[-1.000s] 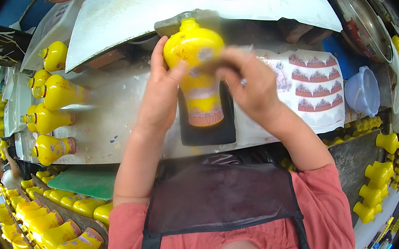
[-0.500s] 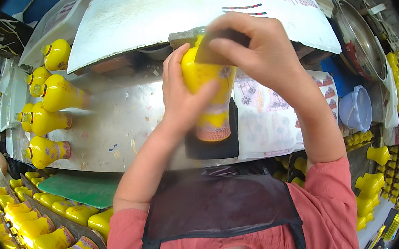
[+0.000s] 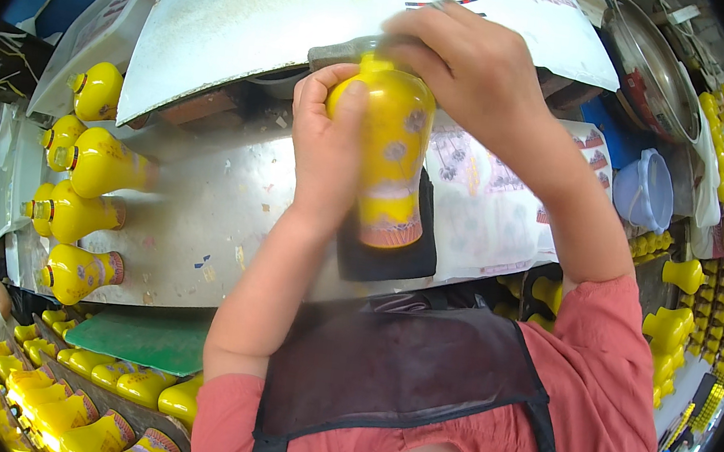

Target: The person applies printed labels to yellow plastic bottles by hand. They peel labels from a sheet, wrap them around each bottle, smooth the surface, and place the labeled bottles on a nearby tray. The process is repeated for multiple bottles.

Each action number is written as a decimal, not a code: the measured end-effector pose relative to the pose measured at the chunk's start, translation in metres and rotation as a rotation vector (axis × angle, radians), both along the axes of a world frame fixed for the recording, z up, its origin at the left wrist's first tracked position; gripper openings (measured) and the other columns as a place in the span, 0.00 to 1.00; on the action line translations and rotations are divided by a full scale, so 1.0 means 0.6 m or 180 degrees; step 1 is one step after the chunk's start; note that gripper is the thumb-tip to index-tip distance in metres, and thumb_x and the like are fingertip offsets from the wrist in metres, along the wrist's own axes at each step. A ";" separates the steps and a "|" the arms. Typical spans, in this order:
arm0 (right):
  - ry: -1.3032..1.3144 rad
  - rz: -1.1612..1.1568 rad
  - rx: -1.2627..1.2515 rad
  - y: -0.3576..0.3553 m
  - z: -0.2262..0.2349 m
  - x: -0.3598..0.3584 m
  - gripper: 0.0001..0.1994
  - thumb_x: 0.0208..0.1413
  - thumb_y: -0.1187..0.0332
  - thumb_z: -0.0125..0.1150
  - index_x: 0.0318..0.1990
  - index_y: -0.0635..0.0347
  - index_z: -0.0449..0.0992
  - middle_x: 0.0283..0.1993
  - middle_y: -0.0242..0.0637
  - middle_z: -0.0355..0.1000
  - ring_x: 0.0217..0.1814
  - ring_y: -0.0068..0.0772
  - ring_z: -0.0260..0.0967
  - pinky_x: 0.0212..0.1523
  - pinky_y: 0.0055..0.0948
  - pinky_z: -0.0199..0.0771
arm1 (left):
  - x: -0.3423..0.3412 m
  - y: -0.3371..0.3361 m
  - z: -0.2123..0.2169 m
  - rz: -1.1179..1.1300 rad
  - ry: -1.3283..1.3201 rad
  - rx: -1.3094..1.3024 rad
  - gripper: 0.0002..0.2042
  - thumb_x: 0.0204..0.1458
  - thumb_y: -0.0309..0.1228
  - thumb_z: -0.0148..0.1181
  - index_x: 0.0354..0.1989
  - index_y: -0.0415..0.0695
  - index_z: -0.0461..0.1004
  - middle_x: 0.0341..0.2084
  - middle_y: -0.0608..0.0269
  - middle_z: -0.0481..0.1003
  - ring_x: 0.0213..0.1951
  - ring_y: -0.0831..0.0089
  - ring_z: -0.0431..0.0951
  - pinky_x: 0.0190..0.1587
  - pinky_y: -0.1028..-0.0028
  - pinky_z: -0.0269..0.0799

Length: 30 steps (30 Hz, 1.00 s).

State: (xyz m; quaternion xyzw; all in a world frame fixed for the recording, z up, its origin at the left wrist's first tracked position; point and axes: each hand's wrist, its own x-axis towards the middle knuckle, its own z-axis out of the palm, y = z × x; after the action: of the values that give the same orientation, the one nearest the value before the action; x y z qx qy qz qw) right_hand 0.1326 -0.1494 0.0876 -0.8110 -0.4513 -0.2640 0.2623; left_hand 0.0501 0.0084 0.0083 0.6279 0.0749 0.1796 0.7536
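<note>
**Yellow bottle held upright between both your hands**

Yellow bottle (image 3: 388, 153) stands with its long axis running up and down in the view, its neck end toward the top, hidden under your right hand (image 3: 469, 69), and its banded base toward you, over a black pad (image 3: 390, 256). Your left hand (image 3: 326, 146) grips the bottle's left flank, thumb pressed on the front of the shoulder and fingers wrapped behind it. Your right hand's fingers curl closed over the top; what they pinch there is hidden.

Just right of your fingers lies a white sheet of printed labels (image 3: 490, 196), pale with small red-and-grey patterns, spread flat on the metal worktop (image 3: 193, 216). Above your hands leans a large white board (image 3: 262, 9) with a small striped mark near its upper edge.

Well left of your left hand, finished yellow bottles (image 3: 97, 165) lie on their sides, each with a red-patterned band. A green mat (image 3: 144, 340) sits below them, and more yellow bottles (image 3: 75, 390) crowd the lower left.
</note>
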 end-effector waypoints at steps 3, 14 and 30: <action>-0.0484 0.0025 0.0081 -0.036 -0.026 -0.059 0.10 0.48 0.71 0.69 0.40 0.52 0.81 0.35 0.39 0.78 0.36 0.41 0.79 0.33 0.32 0.78 | 0.000 0.009 0.001 -0.0184 -0.0077 -0.0594 0.11 0.68 0.32 0.48 0.50 0.39 0.72 0.41 0.62 0.77 0.40 0.77 0.77 0.47 0.76 0.74; -0.0495 0.0489 0.0177 -0.040 -0.076 -0.181 0.14 0.41 0.71 0.69 0.40 0.52 0.81 0.29 0.33 0.71 0.35 0.36 0.76 0.33 0.32 0.77 | 0.011 0.018 0.010 0.0005 0.0092 0.0977 0.17 0.57 0.40 0.60 0.49 0.40 0.76 0.47 0.55 0.72 0.52 0.63 0.69 0.60 0.65 0.63; 0.1504 -0.0598 0.1494 -0.024 -0.070 -0.094 0.12 0.59 0.71 0.67 0.49 0.65 0.78 0.42 0.34 0.79 0.41 0.22 0.75 0.44 0.23 0.76 | 0.020 0.010 -0.003 0.0359 -0.0344 0.1148 0.16 0.66 0.35 0.44 0.41 0.40 0.78 0.41 0.56 0.74 0.48 0.62 0.71 0.56 0.65 0.64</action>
State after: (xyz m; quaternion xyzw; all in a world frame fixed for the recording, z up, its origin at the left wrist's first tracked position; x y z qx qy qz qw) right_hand 0.0764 -0.1641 0.0457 -0.8054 -0.2284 -0.1886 0.5135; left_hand 0.0621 0.0145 0.0065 0.7370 0.0360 0.2655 0.6205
